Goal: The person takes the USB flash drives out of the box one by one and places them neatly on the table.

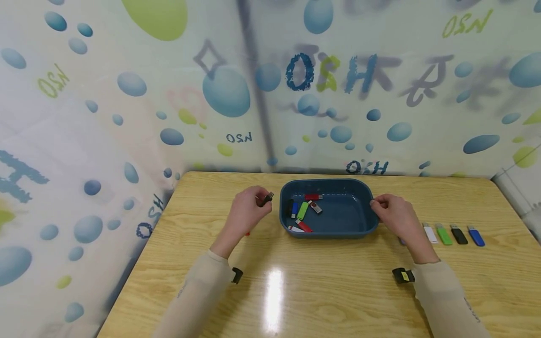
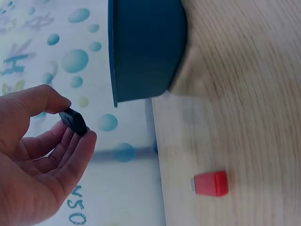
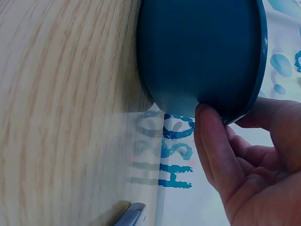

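Between thumb and fingers, my left hand (image 1: pixel 250 206) pinches a black USB stick (image 2: pixel 74 121), held in the air just left of a dark blue plastic bin (image 1: pixel 334 232). The right hand (image 1: pixel 394 212) grips the bin's right rim, thumb on one side of the wall and fingers on the other, as the right wrist view shows. Inside the bin, mostly toward its left, lie several USB sticks, among them a green one (image 1: pixel 302 211), a blue one (image 1: pixel 294 210) and a red one (image 1: pixel 313 197).
On the wooden table (image 1: pixel 329 286), a row of USB sticks at the right includes a white (image 1: pixel 430 233), a green (image 1: pixel 444 234), a black (image 1: pixel 459 234) and a blue one (image 1: pixel 476 236). A red USB stick (image 2: pixel 210 183) lies near the left hand. Behind stands a printed curtain (image 1: pixel 270 117).
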### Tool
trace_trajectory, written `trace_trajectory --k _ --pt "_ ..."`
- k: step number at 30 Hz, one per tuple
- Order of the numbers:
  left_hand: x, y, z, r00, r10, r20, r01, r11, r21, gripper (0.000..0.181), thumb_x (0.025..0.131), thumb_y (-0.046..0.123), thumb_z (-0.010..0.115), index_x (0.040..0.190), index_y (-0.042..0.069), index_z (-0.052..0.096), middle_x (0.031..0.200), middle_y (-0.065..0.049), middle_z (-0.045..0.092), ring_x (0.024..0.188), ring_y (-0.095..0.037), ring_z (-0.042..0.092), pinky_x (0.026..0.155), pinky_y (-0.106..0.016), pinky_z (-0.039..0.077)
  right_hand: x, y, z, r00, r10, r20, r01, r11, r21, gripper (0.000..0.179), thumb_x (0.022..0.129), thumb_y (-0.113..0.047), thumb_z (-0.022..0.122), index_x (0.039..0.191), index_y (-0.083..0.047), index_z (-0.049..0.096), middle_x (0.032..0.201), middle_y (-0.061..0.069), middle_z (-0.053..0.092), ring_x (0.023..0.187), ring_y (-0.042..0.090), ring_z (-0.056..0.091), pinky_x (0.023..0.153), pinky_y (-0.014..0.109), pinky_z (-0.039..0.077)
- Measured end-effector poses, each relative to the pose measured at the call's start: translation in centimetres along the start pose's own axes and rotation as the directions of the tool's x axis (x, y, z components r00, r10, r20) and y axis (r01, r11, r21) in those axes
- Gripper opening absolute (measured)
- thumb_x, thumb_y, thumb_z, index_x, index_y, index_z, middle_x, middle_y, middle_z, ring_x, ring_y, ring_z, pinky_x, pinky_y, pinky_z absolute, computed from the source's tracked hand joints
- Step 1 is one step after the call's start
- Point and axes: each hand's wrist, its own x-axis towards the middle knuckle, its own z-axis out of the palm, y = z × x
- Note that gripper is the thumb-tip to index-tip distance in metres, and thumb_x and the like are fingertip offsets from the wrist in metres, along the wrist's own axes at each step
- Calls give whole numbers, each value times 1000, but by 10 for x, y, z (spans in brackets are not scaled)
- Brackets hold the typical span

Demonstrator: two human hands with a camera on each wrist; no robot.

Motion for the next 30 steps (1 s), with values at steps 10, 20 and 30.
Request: trace_trajectory --k 10,20,30 --pt "-11 -21 -13 996 -83 18 83 997 -10 20 91 15 73 107 4 71 97 -8 71 86 -22 71 77 -41 59 -1 0 0 1000 6 3 -6 1000 1 41 106 -24 55 123 13 64 98 22 73 70 20 69 65 37 56" --pt "-17 -44 -18 989 -140 56 137 989 46 22 91 14 72 109 1 71 98 -9 72 89 -23 69 78 -40 59 -1 0 0 1000 5 5 -5 1000 -1 42 106 -25 54 123 13 64 98 23 72 71 22 70 64 37 56" --pt "-25 -61 -24 973 -217 79 208 972 106 27 92 15 70 112 -3 71 96 -11 72 80 -22 64 71 -37 56 -2 -1 0 1000 18 10 -18 1000 3 42 106 -24 54 124 13 63 101 25 72 72 23 71 65 38 57"
